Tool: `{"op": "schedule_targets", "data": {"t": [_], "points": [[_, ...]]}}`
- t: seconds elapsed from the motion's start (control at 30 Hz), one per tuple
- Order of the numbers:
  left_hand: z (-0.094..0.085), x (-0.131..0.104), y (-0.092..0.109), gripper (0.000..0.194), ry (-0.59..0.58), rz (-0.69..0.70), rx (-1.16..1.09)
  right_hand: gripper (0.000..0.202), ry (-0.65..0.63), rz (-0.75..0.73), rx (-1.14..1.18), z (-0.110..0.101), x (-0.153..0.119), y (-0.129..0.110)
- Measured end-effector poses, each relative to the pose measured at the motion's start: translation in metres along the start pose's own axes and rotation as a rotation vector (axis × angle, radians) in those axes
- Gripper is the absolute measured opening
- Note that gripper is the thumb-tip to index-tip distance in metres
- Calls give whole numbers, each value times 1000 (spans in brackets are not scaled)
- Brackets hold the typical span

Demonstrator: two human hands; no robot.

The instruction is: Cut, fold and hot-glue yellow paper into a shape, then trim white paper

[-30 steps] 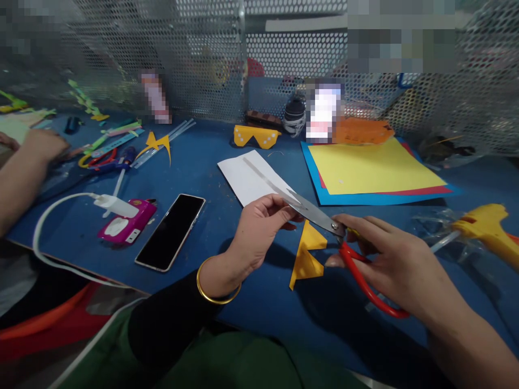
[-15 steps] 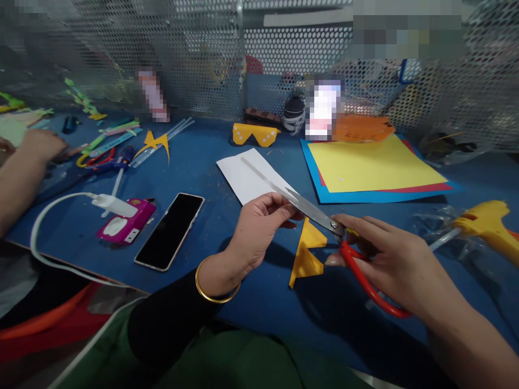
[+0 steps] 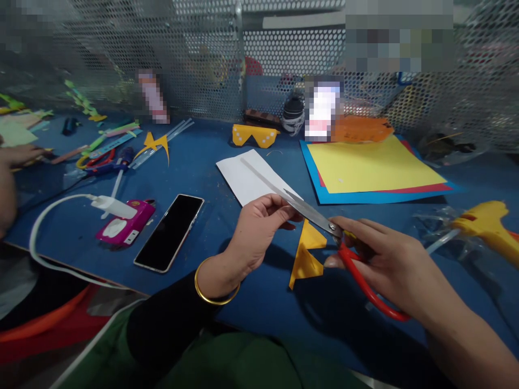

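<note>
My right hand (image 3: 389,259) grips a pair of scissors (image 3: 312,212) by the red handles, blades pointing left and away from me. The fingertips of my left hand (image 3: 259,227) are pinched together beside the blades, and what they hold is too small to make out. A thin grey band (image 3: 259,175) runs from these fingers across a white paper sheet (image 3: 239,168); whether it is a strip or a shadow, I cannot tell. Below the scissors lies a zigzag-cut yellow paper piece (image 3: 307,262), apart from both hands.
Stacked coloured sheets (image 3: 373,162) lie at the right back, near a yellow glue gun (image 3: 482,224). A yellow mask-shaped cutout (image 3: 254,135) sits behind the paper. On the left are a black phone (image 3: 170,232), a magenta adapter (image 3: 126,224) and another person's hand (image 3: 20,155).
The scissor blades have come closer together. My left hand stays almost still. At the far left, the other person's arm has drawn back toward the left edge.
</note>
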State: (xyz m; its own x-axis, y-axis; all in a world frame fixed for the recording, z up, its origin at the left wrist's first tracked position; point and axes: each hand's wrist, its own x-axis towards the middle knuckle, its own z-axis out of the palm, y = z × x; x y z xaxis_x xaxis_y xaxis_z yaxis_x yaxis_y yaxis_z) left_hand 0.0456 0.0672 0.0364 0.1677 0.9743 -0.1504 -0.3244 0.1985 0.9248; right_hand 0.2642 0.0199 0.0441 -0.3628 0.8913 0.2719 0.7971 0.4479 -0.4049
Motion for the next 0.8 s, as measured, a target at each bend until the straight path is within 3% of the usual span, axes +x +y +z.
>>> {"op": "schedule_targets", "data": {"t": [0.8], "points": [[-2, 0, 4, 10, -10, -63, -36, 46, 95, -15, -75, 6, -5, 5]]}}
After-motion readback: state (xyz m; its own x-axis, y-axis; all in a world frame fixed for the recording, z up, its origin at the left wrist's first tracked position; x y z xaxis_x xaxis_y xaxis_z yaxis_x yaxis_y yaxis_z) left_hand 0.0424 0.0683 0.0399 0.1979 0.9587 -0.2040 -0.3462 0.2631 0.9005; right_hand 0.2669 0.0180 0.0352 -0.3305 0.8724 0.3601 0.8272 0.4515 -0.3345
